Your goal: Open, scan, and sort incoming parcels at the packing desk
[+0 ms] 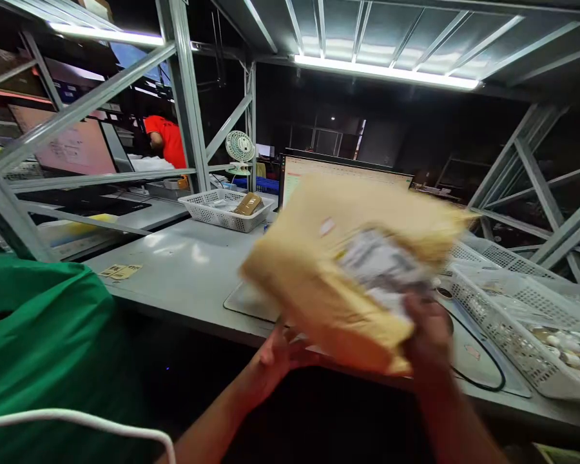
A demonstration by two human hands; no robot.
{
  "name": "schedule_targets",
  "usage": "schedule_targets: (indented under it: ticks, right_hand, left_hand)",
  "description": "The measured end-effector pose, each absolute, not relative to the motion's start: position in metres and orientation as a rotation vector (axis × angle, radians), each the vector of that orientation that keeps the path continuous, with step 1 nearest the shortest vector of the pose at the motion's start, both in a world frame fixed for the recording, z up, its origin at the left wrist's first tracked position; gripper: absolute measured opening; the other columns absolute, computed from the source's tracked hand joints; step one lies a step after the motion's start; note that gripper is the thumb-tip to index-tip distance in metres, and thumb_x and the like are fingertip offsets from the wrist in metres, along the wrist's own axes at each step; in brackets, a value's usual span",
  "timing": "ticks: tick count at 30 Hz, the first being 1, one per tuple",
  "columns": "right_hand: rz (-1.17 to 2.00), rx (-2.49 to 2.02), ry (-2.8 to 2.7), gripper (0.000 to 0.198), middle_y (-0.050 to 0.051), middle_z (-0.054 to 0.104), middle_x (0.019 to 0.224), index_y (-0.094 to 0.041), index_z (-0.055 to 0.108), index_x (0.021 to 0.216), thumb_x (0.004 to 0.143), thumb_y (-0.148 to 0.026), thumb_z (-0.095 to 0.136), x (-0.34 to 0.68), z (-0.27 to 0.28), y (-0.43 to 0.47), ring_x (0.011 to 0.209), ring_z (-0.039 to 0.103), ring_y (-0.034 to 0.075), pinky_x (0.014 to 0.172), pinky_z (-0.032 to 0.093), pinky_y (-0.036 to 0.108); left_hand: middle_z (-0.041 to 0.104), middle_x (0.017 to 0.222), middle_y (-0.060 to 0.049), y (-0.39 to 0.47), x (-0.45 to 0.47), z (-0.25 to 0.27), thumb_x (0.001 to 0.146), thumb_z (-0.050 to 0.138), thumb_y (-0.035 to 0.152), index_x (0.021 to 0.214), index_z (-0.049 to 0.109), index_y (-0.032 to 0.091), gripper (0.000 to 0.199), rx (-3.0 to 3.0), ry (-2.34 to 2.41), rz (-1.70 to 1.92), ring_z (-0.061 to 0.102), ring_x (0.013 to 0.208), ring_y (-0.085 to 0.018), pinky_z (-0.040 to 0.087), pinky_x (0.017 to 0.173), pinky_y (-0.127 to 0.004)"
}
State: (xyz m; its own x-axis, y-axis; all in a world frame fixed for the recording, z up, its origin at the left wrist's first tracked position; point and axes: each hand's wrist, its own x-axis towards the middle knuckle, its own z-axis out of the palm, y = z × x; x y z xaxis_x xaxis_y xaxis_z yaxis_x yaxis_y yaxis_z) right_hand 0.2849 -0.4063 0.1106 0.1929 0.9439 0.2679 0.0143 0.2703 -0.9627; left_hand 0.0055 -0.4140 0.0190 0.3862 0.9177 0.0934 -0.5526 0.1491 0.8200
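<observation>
A large tan padded envelope (314, 283), blurred by motion, is held up tilted over the desk's front edge. Its side facing me carries a crumpled grey-and-white plastic patch (381, 261) and a small white-and-red sticker. My right hand (430, 328) is closed on the envelope's right side, beside the patch. Under the lower left edge is my left hand (283, 351), fingers apart and stretched out; whether it touches the envelope I cannot tell.
Behind the envelope stands a monitor (348, 164). White perforated baskets (512, 322) line the right side; another basket (227, 209) holds a small brown box (249, 204). A black cable (497, 386) curls at right. Green fabric (53, 341) hangs at left. A person in red (167, 138) is beyond.
</observation>
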Motion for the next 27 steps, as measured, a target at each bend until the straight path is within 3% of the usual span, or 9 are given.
schedule_targets:
  ticks: [4,7,10,15,17,19,22,24,27]
  right_hand:
    - [1.269,-1.138,-1.346,0.06,0.011,0.079,0.102,-0.023,0.07,0.116,0.082,-0.073,0.067,0.203,0.06,-0.37,0.098,0.077,0.031,0.082,0.064,0.042]
    - [1.311,-1.412,-1.691,0.038,0.011,0.078,0.091,-0.019,0.07,0.091,0.09,-0.055,0.062,0.204,0.037,-0.337,0.085,0.075,0.027,0.075,0.061,0.035]
    - [0.897,-1.699,-1.786,0.029,0.011,0.077,0.084,-0.018,0.069,0.085,0.095,-0.041,0.054,0.26,0.042,-0.322,0.076,0.072,0.024,0.072,0.057,0.034]
    - [0.12,-2.084,-1.621,0.032,0.014,0.08,0.101,-0.017,0.076,0.107,0.096,-0.041,0.057,0.38,0.066,-0.308,0.098,0.075,0.03,0.09,0.056,0.039]
    - [0.042,-2.231,-1.628,0.042,0.016,0.08,0.109,-0.015,0.074,0.121,0.097,-0.046,0.058,0.408,0.065,-0.298,0.108,0.075,0.033,0.095,0.055,0.041]
    - [0.022,-2.357,-1.68,0.054,0.02,0.078,0.121,-0.012,0.068,0.136,0.099,-0.051,0.057,0.418,0.057,-0.288,0.119,0.072,0.036,0.099,0.054,0.044]
    - [0.055,-2.553,-1.715,0.063,0.027,0.073,0.13,-0.006,0.063,0.142,0.1,-0.052,0.056,0.41,0.043,-0.274,0.127,0.069,0.041,0.103,0.053,0.049]
    - [0.076,-2.64,-1.697,0.061,0.03,0.072,0.129,-0.005,0.064,0.139,0.099,-0.051,0.057,0.402,0.036,-0.264,0.126,0.069,0.042,0.105,0.053,0.051]
    - [0.061,-2.596,-1.681,0.058,0.032,0.07,0.13,-0.003,0.065,0.137,0.095,-0.043,0.061,0.397,0.036,-0.249,0.125,0.07,0.043,0.103,0.054,0.052]
  left_hand:
    - [0.078,0.128,-0.011,-0.415,0.008,0.013,0.086,0.088,0.04,0.142,0.068,0.02,0.062,0.349,0.863,1.551,0.069,0.133,-0.031,0.059,0.111,-0.041]
    - [0.082,0.114,-0.012,-0.401,-0.025,0.007,0.091,0.076,0.013,0.135,0.071,0.013,0.044,0.311,1.117,1.443,0.078,0.114,-0.028,0.065,0.101,-0.037]
    - [0.083,0.103,-0.017,-0.392,-0.062,0.004,0.093,0.082,0.036,0.116,0.079,0.009,0.035,0.569,1.28,1.134,0.081,0.092,-0.031,0.067,0.073,-0.034]
    - [0.079,0.081,-0.022,-0.424,-0.079,0.029,0.072,0.066,0.099,0.082,0.081,0.011,0.09,1.086,1.009,0.434,0.075,0.066,-0.027,0.05,0.05,-0.026]
    - [0.081,0.089,-0.018,-0.436,-0.067,0.055,0.073,0.066,0.098,0.088,0.083,0.015,0.086,1.31,0.804,0.366,0.077,0.076,-0.028,0.055,0.06,-0.029]
    - [0.082,0.107,-0.013,-0.433,-0.048,0.078,0.085,0.071,0.084,0.106,0.084,0.02,0.069,1.625,0.828,0.587,0.077,0.097,-0.03,0.06,0.087,-0.035]
    - [0.068,0.149,-0.013,-0.404,-0.017,0.081,0.091,0.081,0.057,0.136,0.075,0.021,0.058,2.09,1.197,0.939,0.059,0.142,-0.036,0.039,0.126,-0.047]
    - [0.058,0.16,-0.016,-0.38,0.0,0.06,0.09,0.085,0.048,0.14,0.073,0.018,0.059,2.342,1.314,0.886,0.045,0.155,-0.039,0.024,0.134,-0.055]
    - [0.065,0.153,-0.013,-0.356,0.013,0.021,0.102,0.073,0.04,0.13,0.077,0.016,0.037,2.625,1.182,0.799,0.049,0.153,-0.036,0.023,0.133,-0.054]
